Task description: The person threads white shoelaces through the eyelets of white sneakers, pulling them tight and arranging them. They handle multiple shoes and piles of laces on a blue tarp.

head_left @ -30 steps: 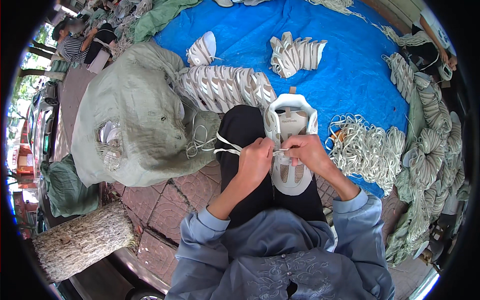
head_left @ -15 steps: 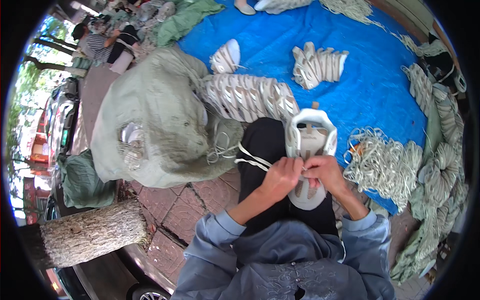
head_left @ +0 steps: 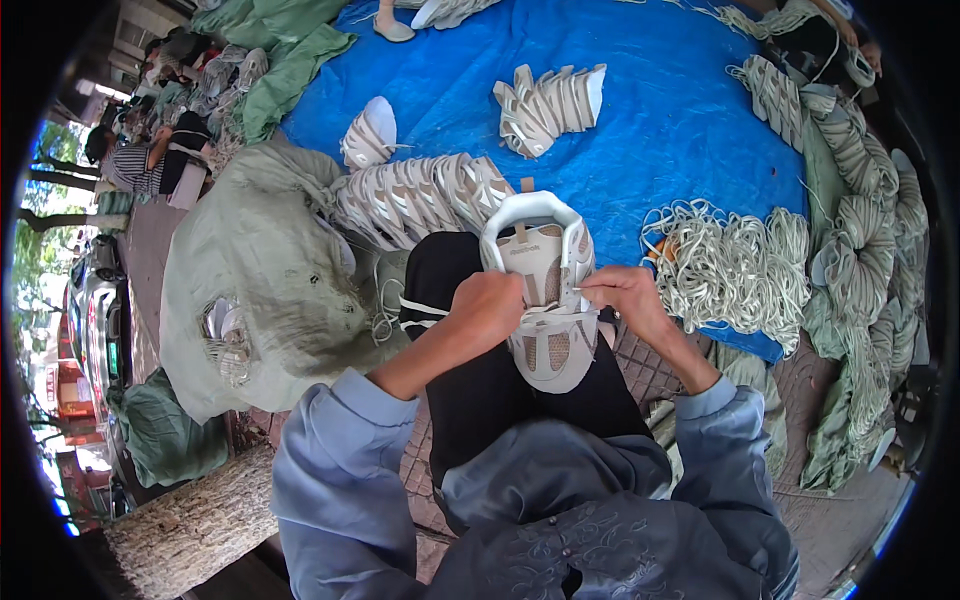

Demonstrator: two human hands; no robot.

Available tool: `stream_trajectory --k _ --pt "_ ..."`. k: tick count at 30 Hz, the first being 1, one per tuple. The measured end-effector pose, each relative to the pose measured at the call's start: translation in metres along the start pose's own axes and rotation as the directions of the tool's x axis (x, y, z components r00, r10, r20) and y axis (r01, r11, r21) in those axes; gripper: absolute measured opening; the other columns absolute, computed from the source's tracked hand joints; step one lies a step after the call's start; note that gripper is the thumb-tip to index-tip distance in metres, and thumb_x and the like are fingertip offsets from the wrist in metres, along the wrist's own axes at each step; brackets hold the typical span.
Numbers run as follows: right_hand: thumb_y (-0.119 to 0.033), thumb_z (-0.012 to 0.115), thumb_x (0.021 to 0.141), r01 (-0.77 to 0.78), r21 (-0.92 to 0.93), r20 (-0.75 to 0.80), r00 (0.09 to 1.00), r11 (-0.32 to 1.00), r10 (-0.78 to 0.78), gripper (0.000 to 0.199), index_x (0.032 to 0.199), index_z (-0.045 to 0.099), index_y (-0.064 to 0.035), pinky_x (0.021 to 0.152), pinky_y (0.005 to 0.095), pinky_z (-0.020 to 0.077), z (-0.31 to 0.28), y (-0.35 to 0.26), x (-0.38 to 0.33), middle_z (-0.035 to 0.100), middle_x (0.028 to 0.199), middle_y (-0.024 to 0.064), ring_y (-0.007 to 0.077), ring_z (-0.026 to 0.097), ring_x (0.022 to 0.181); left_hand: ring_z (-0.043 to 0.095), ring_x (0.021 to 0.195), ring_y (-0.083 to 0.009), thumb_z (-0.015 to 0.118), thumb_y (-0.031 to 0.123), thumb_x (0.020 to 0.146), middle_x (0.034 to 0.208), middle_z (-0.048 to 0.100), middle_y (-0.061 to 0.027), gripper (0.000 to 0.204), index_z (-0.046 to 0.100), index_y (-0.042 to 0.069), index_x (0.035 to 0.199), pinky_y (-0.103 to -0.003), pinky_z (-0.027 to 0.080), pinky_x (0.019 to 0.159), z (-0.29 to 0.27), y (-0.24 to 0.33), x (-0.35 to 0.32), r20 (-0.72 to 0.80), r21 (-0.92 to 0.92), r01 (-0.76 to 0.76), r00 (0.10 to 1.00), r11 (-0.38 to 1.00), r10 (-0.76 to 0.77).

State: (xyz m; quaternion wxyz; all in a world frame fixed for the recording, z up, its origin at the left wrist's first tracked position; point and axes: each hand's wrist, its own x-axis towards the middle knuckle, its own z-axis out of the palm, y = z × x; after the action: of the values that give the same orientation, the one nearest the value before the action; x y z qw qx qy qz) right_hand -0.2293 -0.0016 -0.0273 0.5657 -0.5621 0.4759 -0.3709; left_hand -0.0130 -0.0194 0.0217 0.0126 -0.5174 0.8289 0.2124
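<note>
A white and beige shoe upper (head_left: 545, 265) lies across my lap, its padded collar pointing away from me and its toe toward me. A white shoelace (head_left: 550, 317) crosses the lower end of its throat. My left hand (head_left: 490, 303) is closed in a fist on the lace at the upper's left edge; its fingertips are hidden. On the right edge, my right hand (head_left: 630, 295) pinches the lace beside the eyelets, thumb and finger together. A loose length of lace lies over my left knee, beside my left wrist.
A blue tarp (head_left: 440, 95) spreads ahead, bearing a row of stacked shoe uppers (head_left: 420, 200), a smaller stack (head_left: 550, 110) and a heap of white laces (head_left: 735, 265). A large pale sack (head_left: 270, 280) stands at left, a tree trunk (head_left: 195, 520) below it. More bundled uppers (head_left: 865, 240) line the right.
My hands, together over the middle of the upper before, have parted to its two sides. Lace now shows across the throat. The view has shifted, moving the surroundings mostly left and up.
</note>
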Motion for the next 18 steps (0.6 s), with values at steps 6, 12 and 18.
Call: stream_trajectory --k 6,12,18 --pt "-0.005 0.064 0.069 0.179 -0.287 -0.076 0.975 0.941 -0.209 0.008 0.076 0.064 -0.0011 0.054 0.0261 0.0425 -0.005 0.005 -0.007 0.058 0.066 0.0077 0.0155 0.054 0.059 0.053 0.061 -0.0233 0.057 0.008 0.069 0.059 0.050 -0.0076 0.005 0.053 0.006 0.068 -0.033 0.043 0.057 -0.007 0.020 0.000 -0.250 0.390 -0.399 0.821 0.830 0.513" --pt "-0.012 0.061 0.069 0.306 -0.555 0.024 0.935 0.774 -0.353 0.007 0.068 0.060 -0.0054 0.052 0.0335 0.0456 0.004 0.001 0.001 0.056 0.066 0.0067 0.0237 0.057 0.060 0.057 0.063 -0.0260 0.057 0.007 0.072 0.066 0.056 -0.0104 0.004 0.054 0.004 0.073 -0.038 0.044 0.055 0.015 0.033 0.016 -0.273 0.047 -0.154 0.948 0.987 0.161" --pt "-0.011 0.061 0.067 0.423 -0.755 0.115 0.838 0.502 -0.533 0.009 0.064 0.055 -0.0054 0.048 0.0335 0.0455 0.015 0.006 0.006 0.051 0.065 0.0065 0.0235 0.056 0.059 0.058 0.063 -0.0308 0.052 0.010 0.074 0.064 0.058 -0.0141 0.010 0.061 0.007 0.074 -0.039 0.045 0.057 0.013 0.038 0.029 -0.167 -0.201 0.001 0.985 0.980 -0.036"
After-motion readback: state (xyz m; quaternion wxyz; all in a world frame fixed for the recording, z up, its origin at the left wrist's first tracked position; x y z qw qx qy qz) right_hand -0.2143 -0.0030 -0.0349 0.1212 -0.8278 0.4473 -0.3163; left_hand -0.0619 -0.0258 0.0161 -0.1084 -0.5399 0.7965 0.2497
